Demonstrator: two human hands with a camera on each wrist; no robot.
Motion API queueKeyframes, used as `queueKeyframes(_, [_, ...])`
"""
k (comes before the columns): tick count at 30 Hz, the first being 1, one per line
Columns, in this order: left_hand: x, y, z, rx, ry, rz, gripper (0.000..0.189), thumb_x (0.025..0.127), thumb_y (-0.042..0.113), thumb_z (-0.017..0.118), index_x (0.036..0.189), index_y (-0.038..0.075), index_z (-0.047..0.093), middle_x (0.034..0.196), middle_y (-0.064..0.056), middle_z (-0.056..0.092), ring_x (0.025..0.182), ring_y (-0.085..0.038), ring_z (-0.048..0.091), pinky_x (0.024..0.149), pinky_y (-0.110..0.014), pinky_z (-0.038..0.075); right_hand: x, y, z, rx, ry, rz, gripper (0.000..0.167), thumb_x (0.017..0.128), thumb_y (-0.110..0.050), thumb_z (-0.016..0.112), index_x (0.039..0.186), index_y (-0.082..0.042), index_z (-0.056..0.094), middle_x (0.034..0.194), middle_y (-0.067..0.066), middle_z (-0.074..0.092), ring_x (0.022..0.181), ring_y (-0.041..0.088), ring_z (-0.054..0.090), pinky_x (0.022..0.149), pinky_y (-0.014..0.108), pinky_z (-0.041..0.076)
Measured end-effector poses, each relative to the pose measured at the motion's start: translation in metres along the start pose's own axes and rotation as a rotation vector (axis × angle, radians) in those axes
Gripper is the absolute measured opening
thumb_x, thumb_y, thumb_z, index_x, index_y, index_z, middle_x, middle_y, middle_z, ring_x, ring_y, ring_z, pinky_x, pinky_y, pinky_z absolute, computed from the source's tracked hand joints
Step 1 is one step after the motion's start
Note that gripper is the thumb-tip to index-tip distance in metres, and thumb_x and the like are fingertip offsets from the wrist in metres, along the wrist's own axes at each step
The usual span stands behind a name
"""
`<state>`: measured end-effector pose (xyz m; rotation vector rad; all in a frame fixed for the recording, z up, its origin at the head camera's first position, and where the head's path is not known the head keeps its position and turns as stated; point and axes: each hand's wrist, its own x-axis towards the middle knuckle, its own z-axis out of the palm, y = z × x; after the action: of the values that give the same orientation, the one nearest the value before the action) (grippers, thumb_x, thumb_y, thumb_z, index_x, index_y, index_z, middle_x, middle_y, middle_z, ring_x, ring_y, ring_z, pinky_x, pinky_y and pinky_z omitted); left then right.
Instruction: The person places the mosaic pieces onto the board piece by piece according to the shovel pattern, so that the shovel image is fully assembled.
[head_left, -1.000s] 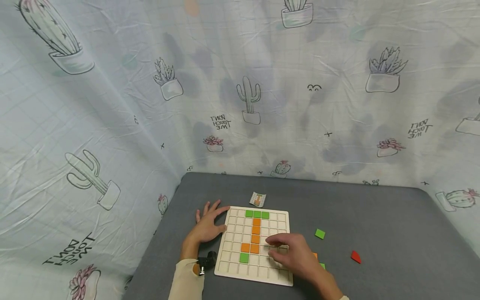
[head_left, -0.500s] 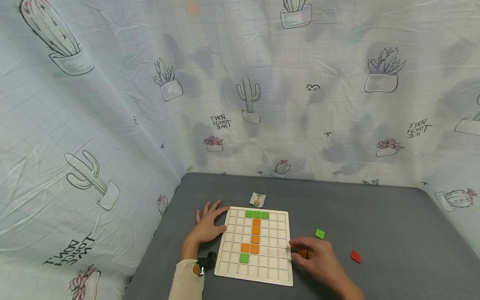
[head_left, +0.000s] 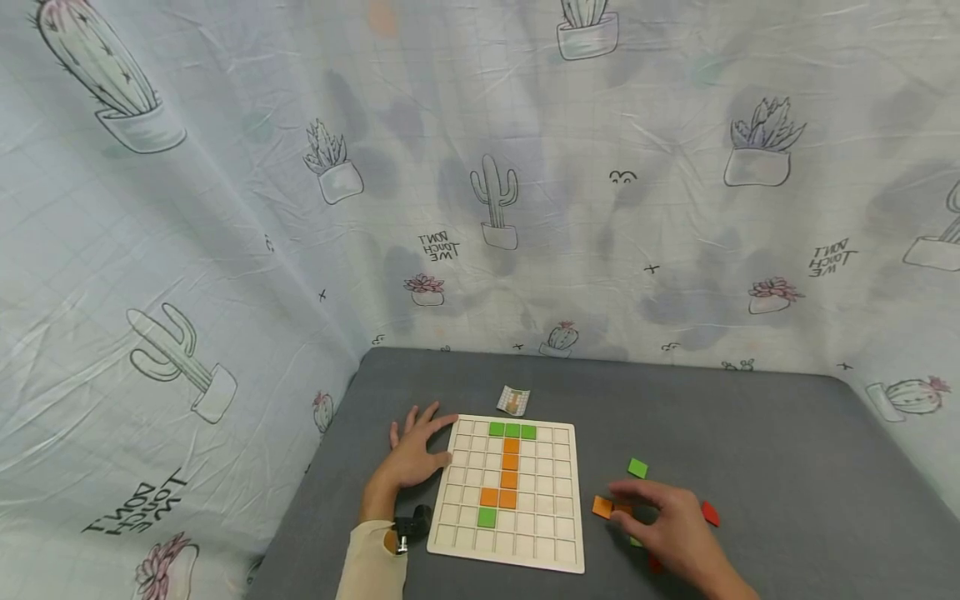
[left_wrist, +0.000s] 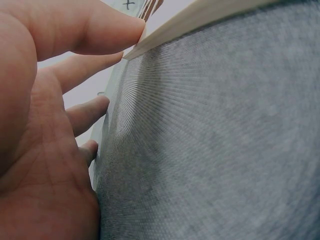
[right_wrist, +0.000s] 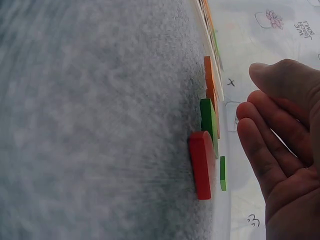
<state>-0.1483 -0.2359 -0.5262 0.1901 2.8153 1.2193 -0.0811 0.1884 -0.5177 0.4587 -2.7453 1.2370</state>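
A pale wooden grid board (head_left: pixel 540 537) lies on the table, with green square tiles (head_left: pixel 512 431) in a row at its far end. Below them runs a column of orange tiles (head_left: pixel 509 479), and one more green tile (head_left: pixel 487 517) sits under its foot. My left hand (head_left: pixel 410 458) rests with fingers spread, thumb and index fingertip at the board's left edge (left_wrist: pixel 165 37). To the right of the board, my right hand (head_left: pixel 671 525) hovers over loose orange tiles (head_left: pixel 602 507), fingers loosely bent and nothing between them. The right wrist view shows its fingertips apart from the tiles.
A small patterned card (head_left: pixel 513 401) lies beyond the board's far edge. A loose green tile (head_left: pixel 637 468) and a rounded red piece (head_left: pixel 711 514) lie around my right hand. Another red piece (right_wrist: pixel 201 165) stands out in the right wrist view. A printed cloth (head_left: pixel 585 250) hangs behind the grey table.
My right hand has moved right, from over the board to the loose tiles beside it, uncovering an orange tile. The left hand stays at the board's edge.
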Motion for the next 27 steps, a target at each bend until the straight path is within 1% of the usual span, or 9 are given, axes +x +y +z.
queueKeyframes(9, [-0.0006, -0.0011, -0.0008, -0.001, -0.008, 0.004, 0.065, 0.091, 0.005, 0.077, 0.155, 0.015, 0.064, 0.178, -0.025, 0.03, 0.167, -0.057, 0.004, 0.125, -0.079, -0.013, 0.0013, 0.0002, 0.0006, -0.057, -0.01, -0.001, 0.036, 0.08, -0.013, 0.097, 0.113, -0.022, 0.084, 0.106, -0.012, 0.083, 0.096, 0.006, 0.078, 0.083, 0.029, 0.065])
queueKeyframes(17, [-0.0009, 0.0016, -0.0031, -0.008, -0.012, 0.001, 0.066, 0.092, 0.006, 0.076, 0.155, 0.014, 0.063, 0.178, -0.025, 0.029, 0.167, -0.057, 0.003, 0.125, -0.078, -0.013, 0.004, 0.0009, 0.0023, -0.111, -0.038, -0.076, 0.036, 0.079, -0.015, 0.098, 0.112, -0.022, 0.084, 0.106, -0.012, 0.082, 0.094, 0.008, 0.077, 0.08, 0.031, 0.064])
queueKeyframes(21, [-0.0009, 0.0008, -0.0027, -0.006, -0.012, -0.002, 0.065, 0.092, 0.006, 0.076, 0.156, 0.015, 0.063, 0.179, -0.024, 0.029, 0.168, -0.055, 0.003, 0.126, -0.078, -0.013, 0.0055, 0.0013, 0.0046, -0.136, -0.044, -0.088, 0.036, 0.079, -0.013, 0.098, 0.111, -0.023, 0.084, 0.106, -0.013, 0.081, 0.093, 0.006, 0.076, 0.08, 0.03, 0.064])
queueKeyframes(27, [-0.0012, -0.0004, -0.0027, -0.021, -0.008, 0.005, 0.066, 0.09, 0.004, 0.076, 0.154, 0.013, 0.064, 0.178, -0.025, 0.03, 0.167, -0.057, 0.004, 0.125, -0.079, -0.013, 0.0076, 0.0002, 0.0069, -0.163, -0.056, -0.098, 0.037, 0.077, -0.009, 0.098, 0.109, -0.021, 0.084, 0.105, -0.013, 0.081, 0.093, 0.005, 0.075, 0.08, 0.03, 0.064])
